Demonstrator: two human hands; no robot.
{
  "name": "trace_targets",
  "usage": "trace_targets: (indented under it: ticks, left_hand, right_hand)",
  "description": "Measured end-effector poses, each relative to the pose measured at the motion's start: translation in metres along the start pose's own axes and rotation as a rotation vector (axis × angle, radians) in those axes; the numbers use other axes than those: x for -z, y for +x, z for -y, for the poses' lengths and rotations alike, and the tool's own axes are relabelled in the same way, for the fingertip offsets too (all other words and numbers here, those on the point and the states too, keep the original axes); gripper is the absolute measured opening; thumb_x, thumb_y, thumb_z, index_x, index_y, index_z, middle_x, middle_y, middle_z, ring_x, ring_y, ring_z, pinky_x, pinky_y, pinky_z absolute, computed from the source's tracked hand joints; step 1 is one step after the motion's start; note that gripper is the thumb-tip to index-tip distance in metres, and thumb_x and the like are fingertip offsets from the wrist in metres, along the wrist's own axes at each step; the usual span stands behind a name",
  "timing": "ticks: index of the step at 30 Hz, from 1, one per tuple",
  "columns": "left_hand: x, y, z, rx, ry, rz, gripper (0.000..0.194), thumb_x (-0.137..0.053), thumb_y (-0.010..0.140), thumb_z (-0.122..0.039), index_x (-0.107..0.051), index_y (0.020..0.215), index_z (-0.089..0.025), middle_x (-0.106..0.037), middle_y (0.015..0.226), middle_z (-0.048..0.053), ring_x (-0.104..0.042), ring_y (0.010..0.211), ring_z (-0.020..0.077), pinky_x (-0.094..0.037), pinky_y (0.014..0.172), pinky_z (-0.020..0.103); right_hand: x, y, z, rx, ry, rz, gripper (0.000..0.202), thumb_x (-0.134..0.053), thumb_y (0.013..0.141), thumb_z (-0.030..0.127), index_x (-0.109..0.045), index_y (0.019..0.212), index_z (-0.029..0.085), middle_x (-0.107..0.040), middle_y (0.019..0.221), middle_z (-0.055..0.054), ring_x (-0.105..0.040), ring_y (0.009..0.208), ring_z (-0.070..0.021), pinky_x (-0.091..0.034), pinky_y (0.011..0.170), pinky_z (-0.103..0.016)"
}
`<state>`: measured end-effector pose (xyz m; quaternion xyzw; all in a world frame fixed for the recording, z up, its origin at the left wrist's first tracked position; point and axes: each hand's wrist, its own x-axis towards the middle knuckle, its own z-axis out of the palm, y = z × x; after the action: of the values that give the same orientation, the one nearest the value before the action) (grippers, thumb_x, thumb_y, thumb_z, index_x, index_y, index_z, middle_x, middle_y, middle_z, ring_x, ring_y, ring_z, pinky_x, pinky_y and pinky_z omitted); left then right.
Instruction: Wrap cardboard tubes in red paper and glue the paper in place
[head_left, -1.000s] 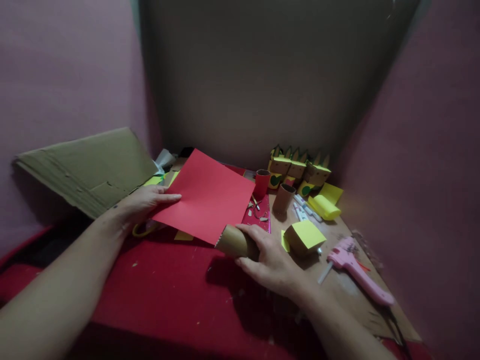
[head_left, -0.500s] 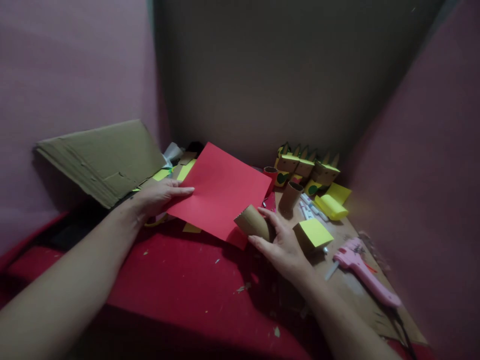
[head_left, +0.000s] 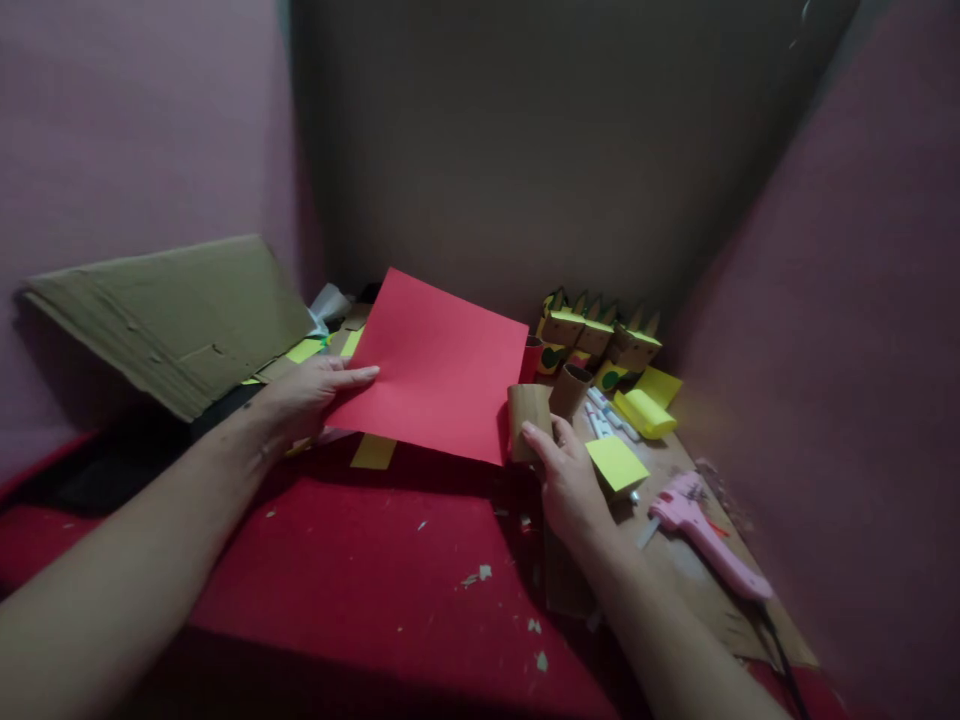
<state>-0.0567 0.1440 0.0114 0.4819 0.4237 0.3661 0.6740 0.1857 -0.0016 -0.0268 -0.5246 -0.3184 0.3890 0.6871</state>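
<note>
A sheet of red paper [head_left: 439,365] is pinched at its left edge by my left hand [head_left: 322,390], thumb on top and the other fingers underneath. My right hand [head_left: 570,480] grips a short brown cardboard tube [head_left: 531,415], thumb on its near side. The tube stands roughly upright at the paper's right edge; whether the two touch I cannot tell. Just behind my right hand is another cardboard tube [head_left: 572,390], standing on end. A yellow sticky-note pad [head_left: 616,463] lies to the right of my right hand.
A pink glue gun [head_left: 705,530] with a cord lies at the right on a cardboard board [head_left: 750,635]. Markers [head_left: 609,415], rolled yellow paper [head_left: 645,413] and several cardboard figures [head_left: 596,335] are behind it. Large folded cardboard [head_left: 172,315] leans at left. Scraps dot the red cloth [head_left: 337,560].
The tube in my right hand has turned from lying tilted to nearly upright against the paper's right side. The red paper has rotated slightly, and the whole view has shifted a little.
</note>
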Motion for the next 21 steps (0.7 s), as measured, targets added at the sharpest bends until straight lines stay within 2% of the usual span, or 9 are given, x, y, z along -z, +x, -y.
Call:
trace_targets:
  ticks: [5,9,12,15,18,21]
  left_hand:
    - [-0.019,-0.01,-0.005,-0.047,-0.054,-0.062,0.03,-0.067,0.081,-0.016,-0.074,0.111,-0.015,-0.08,0.079,0.013,-0.072,0.054,0.0235,-0.061,0.046,0.033]
    - [-0.03,-0.016,-0.008,-0.077,-0.051,-0.075,0.027,-0.066,0.083,-0.013,-0.075,0.109,-0.012,-0.08,0.079,0.013,-0.073,0.057,0.0206,-0.06,0.049,0.027]
    - [-0.03,-0.016,-0.008,-0.088,-0.037,-0.071,0.025,-0.067,0.082,-0.013,-0.077,0.106,-0.011,-0.08,0.081,0.013,-0.073,0.058,0.0194,-0.058,0.048,0.023]
    - [-0.029,-0.016,-0.007,-0.079,-0.02,-0.049,0.025,-0.07,0.08,-0.017,-0.078,0.102,-0.009,-0.08,0.078,0.015,-0.071,0.053,0.0199,-0.056,0.045,0.025]
    - [-0.028,-0.016,-0.005,-0.101,-0.017,-0.02,0.025,-0.073,0.077,-0.02,-0.079,0.1,-0.009,-0.08,0.08,0.015,-0.072,0.057,0.0196,-0.059,0.053,0.026]
    - [-0.028,-0.015,-0.003,-0.129,-0.03,-0.001,0.028,-0.078,0.072,-0.022,-0.079,0.097,-0.01,-0.08,0.084,0.015,-0.073,0.062,0.0211,-0.06,0.057,0.027]
  right_hand:
    - [-0.006,0.003,-0.005,0.011,0.024,-0.028,0.048,-0.076,0.07,0.044,-0.056,0.109,0.022,-0.071,0.101,-0.007,-0.069,0.085,-0.0235,-0.057,0.074,-0.037]
    - [-0.009,0.007,-0.009,0.019,0.022,-0.023,0.048,-0.076,0.07,0.043,-0.056,0.11,0.022,-0.07,0.1,-0.005,-0.068,0.084,-0.0219,-0.055,0.069,-0.033]
    - [-0.01,0.01,-0.009,0.026,0.027,-0.023,0.051,-0.078,0.069,0.043,-0.056,0.11,0.021,-0.069,0.102,-0.006,-0.067,0.084,-0.0215,-0.055,0.074,-0.034]
    - [-0.011,0.01,-0.01,0.023,0.043,-0.025,0.055,-0.079,0.067,0.043,-0.056,0.111,0.021,-0.068,0.103,-0.007,-0.067,0.083,-0.0208,-0.056,0.076,-0.036]
    - [-0.011,0.01,-0.011,0.032,0.039,-0.028,0.056,-0.079,0.068,0.042,-0.054,0.115,0.021,-0.07,0.104,-0.007,-0.069,0.084,-0.0221,-0.057,0.076,-0.036]
    - [-0.01,0.009,-0.013,0.069,0.012,-0.021,0.06,-0.076,0.071,0.042,-0.053,0.122,0.021,-0.071,0.11,-0.01,-0.07,0.094,-0.0253,-0.057,0.084,-0.039]
